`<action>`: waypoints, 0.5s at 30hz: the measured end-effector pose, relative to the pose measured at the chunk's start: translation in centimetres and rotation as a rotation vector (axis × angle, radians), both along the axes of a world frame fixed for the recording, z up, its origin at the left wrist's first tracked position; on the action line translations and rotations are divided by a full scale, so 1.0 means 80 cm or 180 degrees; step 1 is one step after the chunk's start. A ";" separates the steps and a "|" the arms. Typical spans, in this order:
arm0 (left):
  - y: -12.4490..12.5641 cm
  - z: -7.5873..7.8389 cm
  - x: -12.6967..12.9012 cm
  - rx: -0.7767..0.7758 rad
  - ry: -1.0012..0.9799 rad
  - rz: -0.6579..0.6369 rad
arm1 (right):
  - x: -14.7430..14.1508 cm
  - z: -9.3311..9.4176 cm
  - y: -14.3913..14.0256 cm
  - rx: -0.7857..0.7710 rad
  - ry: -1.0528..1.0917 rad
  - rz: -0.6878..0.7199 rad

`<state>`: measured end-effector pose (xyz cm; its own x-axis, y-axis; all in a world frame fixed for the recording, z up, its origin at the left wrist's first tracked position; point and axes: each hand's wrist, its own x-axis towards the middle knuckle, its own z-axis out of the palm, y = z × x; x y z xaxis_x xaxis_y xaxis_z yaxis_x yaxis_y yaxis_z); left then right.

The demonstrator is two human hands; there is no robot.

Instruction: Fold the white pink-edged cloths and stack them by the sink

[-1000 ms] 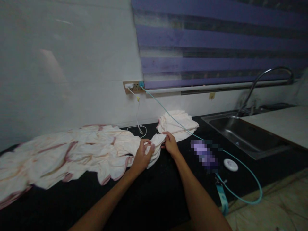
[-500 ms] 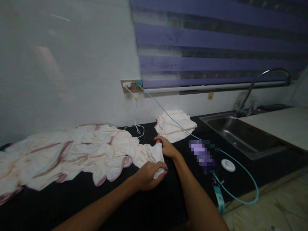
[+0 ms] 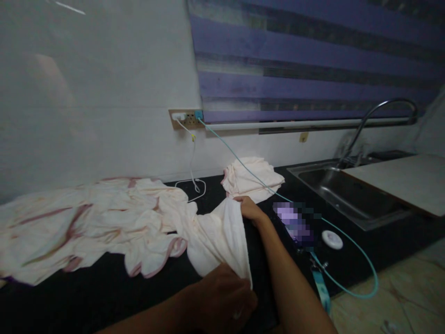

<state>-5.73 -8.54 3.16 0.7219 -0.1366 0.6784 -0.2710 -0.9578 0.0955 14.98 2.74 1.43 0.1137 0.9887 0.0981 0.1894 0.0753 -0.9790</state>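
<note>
A pale cream cloth [image 3: 222,239] with a pink-trimmed edge is stretched over the black counter [image 3: 104,292]. My left hand [image 3: 222,299] grips its near corner close to the counter's front edge. My right hand [image 3: 248,208] pinches its far corner, so one edge runs taut between the two hands. The cloth trails left into a long heap of similar cloths [image 3: 90,222]. A small folded stack of cloths [image 3: 252,178] lies just beyond my right hand, near the wall.
A teal cable [image 3: 347,241] runs from the wall socket [image 3: 184,118] across the stack to a blurred purple object [image 3: 294,222]. A white round disc [image 3: 332,239] lies beside it. A steel sink [image 3: 347,192] with a tap is at right.
My left hand has drawn the cloth's corner toward me, to the counter's front. The cloth has spread out from a bunch into a stretched sheet. My right hand stayed near the folded stack.
</note>
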 end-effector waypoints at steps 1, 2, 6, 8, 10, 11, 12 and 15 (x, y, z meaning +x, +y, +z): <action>-0.004 0.002 -0.001 -0.0016 0.0005 -0.0027 | 0.001 0.002 -0.004 -0.0107 0.0230 0.0135; -0.007 0.004 -0.002 -0.0025 0.0025 -0.0027 | 0.001 0.005 -0.008 -0.0215 0.0515 0.0288; -0.018 0.012 -0.017 0.0075 0.0599 0.0004 | -0.003 0.020 -0.025 -0.0488 0.1581 0.1065; -0.022 0.017 -0.025 0.0243 0.1031 0.0000 | -0.005 0.029 -0.032 -0.0347 0.1762 0.1300; -0.026 0.023 -0.027 0.0336 0.1213 0.0080 | -0.007 0.036 -0.038 -0.0165 0.1739 0.1456; -0.028 0.025 -0.025 0.0368 0.1239 0.0118 | -0.007 0.038 -0.040 -0.0158 0.1656 0.1586; -0.030 0.027 -0.020 0.0394 0.1285 0.0194 | -0.007 0.040 -0.041 -0.0213 0.1540 0.1763; -0.038 0.024 -0.003 0.0507 0.1736 0.0459 | -0.007 0.038 -0.040 -0.0445 0.1083 0.2224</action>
<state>-5.97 -11.56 5.11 0.9798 -0.0808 0.1827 -0.0889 -0.9954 0.0364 14.46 -0.43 4.46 -0.5369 0.8428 0.0390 -0.1680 -0.0615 -0.9839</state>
